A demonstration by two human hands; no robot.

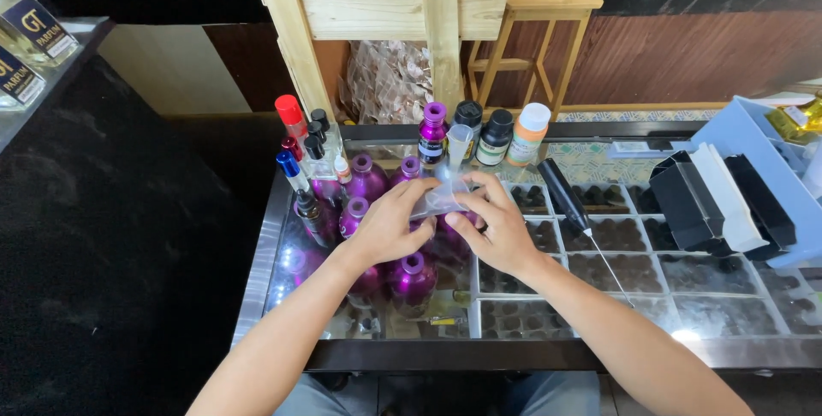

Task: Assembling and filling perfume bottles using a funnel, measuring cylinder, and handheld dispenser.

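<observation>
Glass-topped counter (685, 317) over compartments of small dark items, crowded at left with purple metallic bottles (368, 178) and capped vials; farther back, a purple-capped bottle (433, 135), dark bottles and a white-capped amber one (527, 135). At centre, small clear container (443, 198), contents not discernible, pinched above the purple bottles. Left hand (390, 223) and right hand (497, 223) both closed on it, fingertips curled.

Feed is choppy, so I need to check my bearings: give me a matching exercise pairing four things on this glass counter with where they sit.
1. clear plastic piece
2. black syringe tool
3. red-capped bottle
4. white-capped bottle

a. far left of the bottle group
b. between left hand and right hand
c. lying right of the hands
d. back row, rightmost

Pairs: 1-b, 2-c, 3-a, 4-d
</observation>
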